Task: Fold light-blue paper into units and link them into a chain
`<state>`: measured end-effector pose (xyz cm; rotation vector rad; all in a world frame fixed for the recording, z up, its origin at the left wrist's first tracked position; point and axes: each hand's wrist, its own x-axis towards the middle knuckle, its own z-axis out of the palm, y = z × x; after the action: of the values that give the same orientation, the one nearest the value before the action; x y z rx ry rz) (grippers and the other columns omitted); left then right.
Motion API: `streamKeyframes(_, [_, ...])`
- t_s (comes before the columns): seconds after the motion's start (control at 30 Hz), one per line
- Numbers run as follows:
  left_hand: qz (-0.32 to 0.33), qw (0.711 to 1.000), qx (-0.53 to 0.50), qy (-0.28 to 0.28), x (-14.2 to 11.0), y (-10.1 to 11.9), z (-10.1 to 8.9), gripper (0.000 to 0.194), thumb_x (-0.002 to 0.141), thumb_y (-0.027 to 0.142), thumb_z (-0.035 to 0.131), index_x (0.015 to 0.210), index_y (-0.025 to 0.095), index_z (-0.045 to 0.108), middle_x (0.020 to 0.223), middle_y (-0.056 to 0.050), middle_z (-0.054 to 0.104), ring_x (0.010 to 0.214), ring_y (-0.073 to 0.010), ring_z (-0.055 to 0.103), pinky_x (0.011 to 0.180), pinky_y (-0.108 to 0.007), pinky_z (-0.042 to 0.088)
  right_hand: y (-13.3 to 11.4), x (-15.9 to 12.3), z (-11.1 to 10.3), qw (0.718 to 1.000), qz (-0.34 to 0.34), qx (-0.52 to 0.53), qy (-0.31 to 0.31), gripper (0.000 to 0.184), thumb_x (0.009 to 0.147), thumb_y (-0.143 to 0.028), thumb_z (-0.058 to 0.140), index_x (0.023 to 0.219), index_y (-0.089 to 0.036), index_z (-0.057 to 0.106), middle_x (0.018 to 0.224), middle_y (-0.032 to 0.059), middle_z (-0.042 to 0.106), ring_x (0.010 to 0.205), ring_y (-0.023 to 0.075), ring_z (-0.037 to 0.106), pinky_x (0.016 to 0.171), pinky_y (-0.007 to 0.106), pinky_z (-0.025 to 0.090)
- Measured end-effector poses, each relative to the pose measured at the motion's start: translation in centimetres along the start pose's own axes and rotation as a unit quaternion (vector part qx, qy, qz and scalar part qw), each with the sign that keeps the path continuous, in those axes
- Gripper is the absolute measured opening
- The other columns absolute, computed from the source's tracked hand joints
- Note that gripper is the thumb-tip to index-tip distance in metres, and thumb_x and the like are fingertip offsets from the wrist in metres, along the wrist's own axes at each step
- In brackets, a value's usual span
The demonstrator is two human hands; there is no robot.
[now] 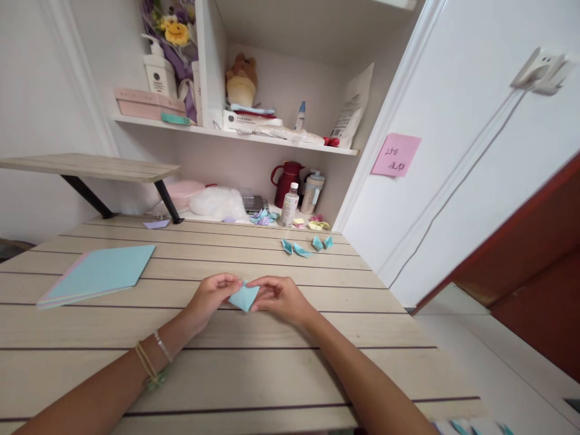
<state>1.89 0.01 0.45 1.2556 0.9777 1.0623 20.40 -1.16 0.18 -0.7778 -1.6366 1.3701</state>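
A small folded piece of light blue paper (244, 297) is held just above the middle of the table. My left hand (216, 293) pinches its left edge between thumb and fingers. On the other side my right hand (281, 297) grips the right corner, with the thumb low and the fingers above. The paper has a pointed lower tip facing me. Farther back on the table lie several small folded teal paper pieces (302, 249). A stack of coloured paper sheets (104, 269), blue on top, lies to the left.
A small wooden riser (90, 166) on black legs stands at the back left. Along the back are a clear bottle (290, 204), a dark red jug (289, 181), a tumbler (312, 193) and a pile of folded papers (263, 217). A cable (457, 187) hangs on the right wall.
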Motion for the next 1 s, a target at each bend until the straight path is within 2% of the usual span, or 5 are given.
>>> streamKeyframes(0.2, [0.048,0.998,0.011,0.042,0.12,0.3,-0.04,0.026,0.061,0.03,0.072,0.079,0.015,0.06,0.063,-0.002,0.066,0.059,-0.0146,0.061,0.056,-0.023,0.047,0.01,0.0,-0.32,0.998,0.002,-0.024,0.065,0.037,0.055,-0.033,0.076,0.087,-0.016,0.068,0.07,0.004,0.069,0.069,0.02,0.065,0.066,0.032,0.051])
streamKeyframes(0.4, [0.086,0.995,-0.048,0.011,0.08,0.62,0.26,0.04,0.058,0.029,0.074,0.089,0.017,0.054,0.082,-0.007,0.07,0.071,-0.0188,0.066,0.069,-0.032,0.052,0.14,0.52,-0.83,0.988,-0.04,0.034,0.148,0.03,0.054,-0.032,0.077,0.079,-0.018,0.068,0.073,0.0042,0.07,0.071,0.0203,0.065,0.07,0.034,0.052])
streamKeyframes(0.6, [0.091,0.995,-0.004,0.026,-0.28,0.85,0.39,0.026,0.06,0.03,0.073,0.079,0.016,0.062,0.073,-0.004,0.07,0.068,-0.019,0.066,0.072,-0.033,0.053,-0.04,0.45,-1.05,0.988,-0.047,0.042,0.14,0.026,0.054,-0.029,0.077,0.076,-0.018,0.067,0.071,0.0037,0.07,0.071,0.0202,0.065,0.071,0.034,0.052])
streamKeyframes(0.83, [0.088,0.995,0.037,0.008,-0.21,0.76,0.02,0.029,0.057,0.029,0.074,0.082,0.015,0.069,0.074,-0.006,0.072,0.069,-0.0211,0.066,0.069,-0.031,0.053,-0.72,0.21,-0.86,0.99,-0.051,0.041,0.123,0.024,0.057,-0.032,0.075,0.075,-0.018,0.067,0.074,0.0032,0.069,0.073,0.0191,0.065,0.071,0.033,0.052])
streamKeyframes(1.0, [0.128,0.99,0.048,0.026,-0.13,0.76,0.1,0.014,0.059,0.028,0.072,0.07,0.018,0.071,0.072,-0.004,0.071,0.067,-0.0191,0.065,0.066,-0.028,0.053,-0.82,0.1,-0.71,0.991,-0.049,0.034,0.123,0.022,0.06,-0.034,0.073,0.074,-0.019,0.067,0.075,0.003,0.068,0.072,0.0176,0.064,0.069,0.031,0.051])
